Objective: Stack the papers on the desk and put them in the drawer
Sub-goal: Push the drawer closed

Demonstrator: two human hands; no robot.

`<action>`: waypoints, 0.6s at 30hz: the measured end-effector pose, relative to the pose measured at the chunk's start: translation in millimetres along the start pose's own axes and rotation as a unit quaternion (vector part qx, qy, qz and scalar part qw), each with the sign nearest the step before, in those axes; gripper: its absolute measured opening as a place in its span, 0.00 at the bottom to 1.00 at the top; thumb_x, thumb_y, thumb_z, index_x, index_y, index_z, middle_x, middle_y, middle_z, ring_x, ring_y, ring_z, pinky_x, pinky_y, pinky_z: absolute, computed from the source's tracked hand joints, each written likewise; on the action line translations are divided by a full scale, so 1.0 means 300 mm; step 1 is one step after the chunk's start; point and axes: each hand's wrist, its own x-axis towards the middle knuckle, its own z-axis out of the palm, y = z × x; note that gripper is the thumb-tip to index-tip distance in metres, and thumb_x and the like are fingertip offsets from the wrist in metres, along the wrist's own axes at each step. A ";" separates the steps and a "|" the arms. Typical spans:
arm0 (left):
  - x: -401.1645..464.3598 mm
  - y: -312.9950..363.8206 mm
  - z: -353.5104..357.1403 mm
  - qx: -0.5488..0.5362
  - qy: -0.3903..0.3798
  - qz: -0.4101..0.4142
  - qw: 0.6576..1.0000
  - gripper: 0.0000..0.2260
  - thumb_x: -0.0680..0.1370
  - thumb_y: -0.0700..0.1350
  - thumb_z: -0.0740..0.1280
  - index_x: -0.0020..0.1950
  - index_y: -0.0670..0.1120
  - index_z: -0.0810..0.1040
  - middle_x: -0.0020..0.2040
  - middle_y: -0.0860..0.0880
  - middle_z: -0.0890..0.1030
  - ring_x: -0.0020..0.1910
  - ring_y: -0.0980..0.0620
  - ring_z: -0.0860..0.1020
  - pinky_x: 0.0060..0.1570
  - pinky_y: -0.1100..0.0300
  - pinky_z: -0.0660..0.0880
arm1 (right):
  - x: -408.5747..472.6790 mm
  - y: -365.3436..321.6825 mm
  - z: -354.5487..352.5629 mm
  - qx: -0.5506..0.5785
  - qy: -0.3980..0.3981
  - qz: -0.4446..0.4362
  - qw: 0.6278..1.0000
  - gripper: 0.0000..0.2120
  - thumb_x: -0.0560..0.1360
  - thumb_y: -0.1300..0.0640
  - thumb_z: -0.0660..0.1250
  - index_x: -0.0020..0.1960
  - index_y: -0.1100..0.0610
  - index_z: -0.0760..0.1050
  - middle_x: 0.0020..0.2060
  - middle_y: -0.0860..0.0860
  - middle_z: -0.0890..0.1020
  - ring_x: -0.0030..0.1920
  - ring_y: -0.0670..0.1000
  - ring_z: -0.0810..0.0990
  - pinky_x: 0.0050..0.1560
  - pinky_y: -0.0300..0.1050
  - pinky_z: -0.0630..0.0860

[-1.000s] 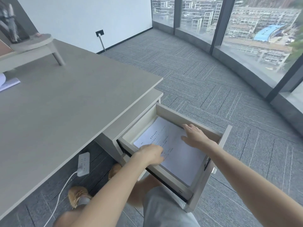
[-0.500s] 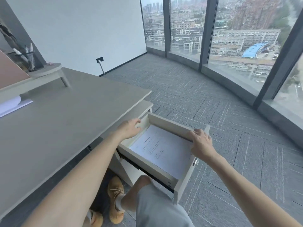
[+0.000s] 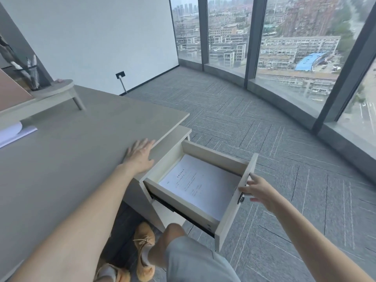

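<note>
The stack of white printed papers [image 3: 200,184] lies flat inside the open drawer [image 3: 234,204], which sticks out from the cabinet under the desk [image 3: 71,159]. My left hand [image 3: 140,154] rests flat on the desk's edge beside the drawer, fingers spread, holding nothing. Against the outer side of the drawer front is my right hand [image 3: 257,189], fingers apart, with fingertips touching the front panel near its small lock. Neither hand touches the papers.
A white sheet [image 3: 14,133] lies at the desk's far left under a raised shelf [image 3: 50,94] with a dark ornament. My knee and tan shoes [image 3: 144,253] are under the drawer. Grey carpet and tall windows lie to the right.
Both hands left the papers in the drawer. The left hand moved up onto the desk edge; the right hand shifted to the outside of the drawer front. The view lifted.
</note>
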 end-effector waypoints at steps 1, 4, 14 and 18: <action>0.009 -0.011 0.002 0.006 0.002 0.005 1.000 0.34 0.80 0.49 0.64 0.82 0.55 0.50 0.83 0.49 0.49 0.81 0.41 0.49 0.77 0.39 0.50 | 0.010 -0.009 0.019 0.007 -0.008 -0.003 1.000 0.36 0.75 0.63 0.72 0.78 0.57 0.59 0.57 0.55 0.77 0.59 0.60 0.81 0.64 0.62 0.74; 0.050 -0.046 0.000 0.004 -0.002 0.020 1.000 0.35 0.79 0.50 0.64 0.81 0.60 0.49 0.84 0.50 0.48 0.81 0.40 0.47 0.76 0.36 0.47 | 0.045 -0.037 0.078 0.024 -0.032 -0.011 0.999 0.43 0.76 0.59 0.72 0.81 0.53 0.48 0.61 0.57 0.76 0.57 0.59 0.81 0.63 0.60 0.76; 0.146 -0.092 0.026 0.030 0.017 0.021 0.999 0.35 0.78 0.58 0.60 0.80 0.66 0.44 0.84 0.51 0.44 0.82 0.41 0.45 0.76 0.36 0.46 | 0.200 -0.147 0.290 0.047 -0.074 -0.040 0.995 0.44 0.78 0.52 0.69 0.82 0.48 0.42 0.65 0.57 0.80 0.61 0.61 0.81 0.67 0.63 0.72; 0.148 -0.099 0.027 0.020 0.025 0.028 0.999 0.34 0.78 0.58 0.60 0.80 0.65 0.45 0.84 0.51 0.45 0.82 0.41 0.45 0.76 0.36 0.45 | 0.256 -0.186 0.367 0.066 -0.098 -0.044 0.992 0.46 0.79 0.52 0.68 0.81 0.48 0.37 0.67 0.56 0.78 0.62 0.62 0.81 0.69 0.64 0.70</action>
